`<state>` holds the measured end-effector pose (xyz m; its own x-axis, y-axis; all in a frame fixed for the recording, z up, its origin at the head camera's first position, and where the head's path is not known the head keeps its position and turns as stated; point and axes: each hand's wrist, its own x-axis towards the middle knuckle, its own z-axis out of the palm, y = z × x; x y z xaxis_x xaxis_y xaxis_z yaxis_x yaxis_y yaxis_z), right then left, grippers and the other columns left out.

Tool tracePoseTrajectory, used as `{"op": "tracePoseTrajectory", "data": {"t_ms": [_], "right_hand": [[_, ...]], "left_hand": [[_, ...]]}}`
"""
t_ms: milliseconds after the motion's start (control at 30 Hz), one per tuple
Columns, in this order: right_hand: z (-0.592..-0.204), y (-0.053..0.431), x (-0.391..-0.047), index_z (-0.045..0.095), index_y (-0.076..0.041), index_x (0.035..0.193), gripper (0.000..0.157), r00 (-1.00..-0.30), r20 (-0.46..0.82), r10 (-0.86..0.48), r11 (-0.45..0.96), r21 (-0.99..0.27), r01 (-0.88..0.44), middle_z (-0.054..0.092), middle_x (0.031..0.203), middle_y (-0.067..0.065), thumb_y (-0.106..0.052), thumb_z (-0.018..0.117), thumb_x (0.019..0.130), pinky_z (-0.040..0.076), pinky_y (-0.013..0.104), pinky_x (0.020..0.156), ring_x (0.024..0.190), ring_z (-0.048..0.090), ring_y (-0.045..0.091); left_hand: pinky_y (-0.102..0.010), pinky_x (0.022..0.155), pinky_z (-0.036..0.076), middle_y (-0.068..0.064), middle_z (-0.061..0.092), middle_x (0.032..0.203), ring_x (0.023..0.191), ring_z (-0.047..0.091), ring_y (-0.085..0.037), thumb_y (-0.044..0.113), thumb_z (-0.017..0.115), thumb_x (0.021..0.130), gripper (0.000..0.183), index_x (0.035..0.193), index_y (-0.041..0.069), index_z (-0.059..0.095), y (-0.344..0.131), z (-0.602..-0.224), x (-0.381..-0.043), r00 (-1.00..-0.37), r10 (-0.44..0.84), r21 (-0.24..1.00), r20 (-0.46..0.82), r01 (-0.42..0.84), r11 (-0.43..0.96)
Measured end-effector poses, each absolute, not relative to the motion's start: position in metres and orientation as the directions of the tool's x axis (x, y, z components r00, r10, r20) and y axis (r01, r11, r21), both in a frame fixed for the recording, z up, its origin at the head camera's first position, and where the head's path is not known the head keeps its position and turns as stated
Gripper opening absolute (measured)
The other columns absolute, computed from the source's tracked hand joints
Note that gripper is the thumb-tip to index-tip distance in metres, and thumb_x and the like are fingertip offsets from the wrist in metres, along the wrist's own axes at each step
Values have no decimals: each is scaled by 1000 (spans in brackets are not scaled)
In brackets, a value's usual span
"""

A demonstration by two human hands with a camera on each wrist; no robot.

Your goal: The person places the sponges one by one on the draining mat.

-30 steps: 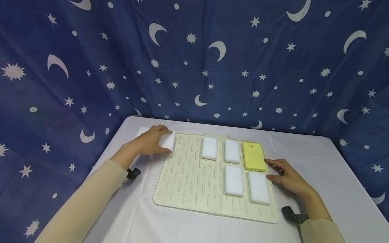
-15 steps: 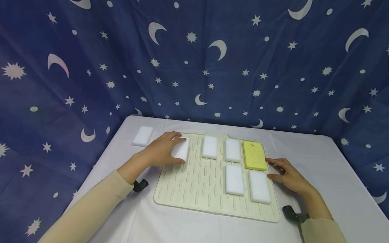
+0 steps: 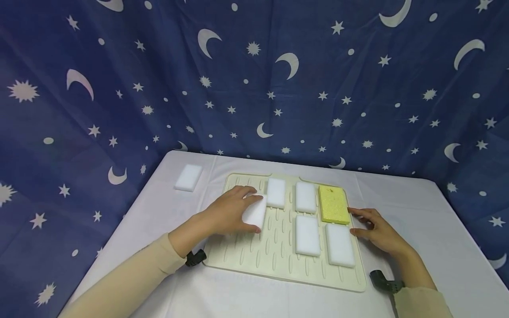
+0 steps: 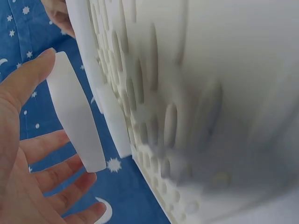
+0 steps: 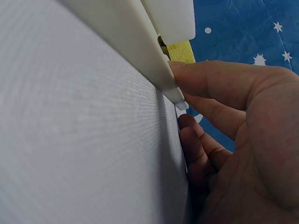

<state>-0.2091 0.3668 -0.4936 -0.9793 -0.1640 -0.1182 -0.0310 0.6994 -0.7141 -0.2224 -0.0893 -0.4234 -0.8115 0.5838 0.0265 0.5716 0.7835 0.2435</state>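
Note:
My left hand (image 3: 228, 212) holds a white sponge block (image 3: 254, 214) between thumb and fingers, over the left part of a cream ridged mat (image 3: 278, 254). In the left wrist view the gripped sponge (image 4: 77, 112) is seen edge-on, apart from the mat surface. At the mat's right edge, my right hand (image 3: 375, 229) touches the rim with thumb and forefinger, its other fingers loosely bent. It lies beside a yellow sponge (image 3: 333, 205) and a white sponge (image 3: 339, 246) on the mat. The right wrist view shows the thumb (image 5: 210, 81) against the mat's side.
More white sponges lie on the mat: two along the back (image 3: 275, 193), one nearer the front (image 3: 307, 235). Another white sponge (image 3: 188, 178) rests on the white tablecloth (image 3: 230, 291), left of the mat. A blue curtain (image 3: 238, 66) with moons and stars hangs behind.
My left hand has carried the white sponge rightward and nearer from the mat's back left corner, uncovering the sponge left on the tablecloth. My right hand stays at the mat's edge.

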Motion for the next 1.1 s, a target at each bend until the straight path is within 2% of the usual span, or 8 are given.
{"op": "tracePoseTrajectory", "data": {"t_ms": [367,1100], "right_hand": [[-495,368,-209,49,-9,154,75,-980,-123,-159,693,-721,-22,41,143,23,-29,80,89,32,70,109,131,41,42],[-493,366,-208,47,-9,155,76,-978,-134,-160,688,-725,-13,40,145,24,-26,80,89,31,71,109,133,40,45]], "left_hand": [[-45,120,37,-1,46,157,145,42,-25,70,77,79,89,151,23,54,-68,-431,-207,-809,587,265,20,571,777],[-48,120,36,-3,47,154,141,44,-26,72,75,80,90,151,20,54,-36,-451,-190,-803,595,202,14,585,785]]}}
